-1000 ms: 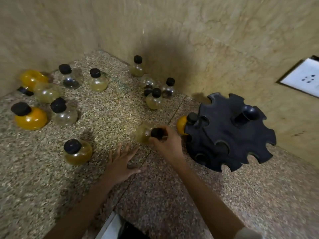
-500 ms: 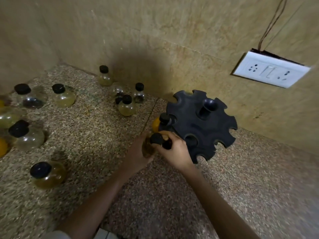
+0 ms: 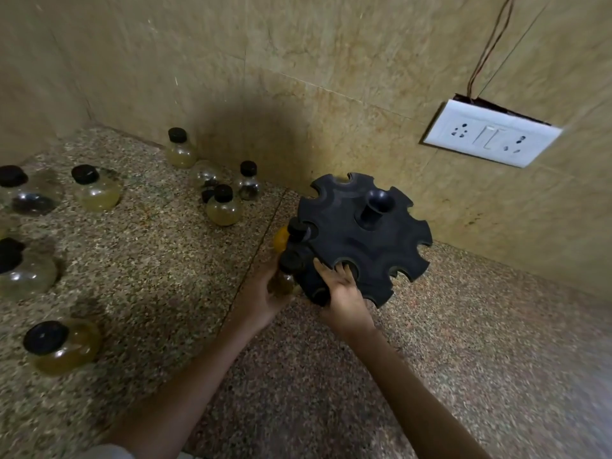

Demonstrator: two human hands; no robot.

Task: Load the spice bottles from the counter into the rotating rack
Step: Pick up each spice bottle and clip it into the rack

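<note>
Right hand (image 3: pixel 344 293) shifted off bottle cap onto rotating rack (image 3: pixel 367 240) rim, grip released; left hand (image 3: pixel 265 293) grasping yellowish spice bottle (image 3: pixel 285 279) at rack slot, above desk (image 3: pixel 149 276)

We are at a home kitchen corner: a speckled granite counter (image 3: pixel 139 266), beige marble-look wall tiles (image 3: pixel 298 61), a white switch-and-socket plate (image 3: pixel 490 134), and spice bottles (image 3: pixel 96 190).

Ten black-capped spice bottles (image 3: pixel 223 210) total. Eight loose on granite counter (image 3: pixel 149 260), one of them lying down, rest upright. Two at rack edge: one orange bottle (image 3: pixel 280 239), one yellowish bottle (image 3: pixel 284 281). One rotating rack (image 3: pixel 374 246). Two hands: left hand (image 3: pixel 261 301), right hand (image 3: pixel 346 294). One switch-and-socket plate (image 3: pixel 490 137). Two wires (image 3: pixel 490 51).
</note>
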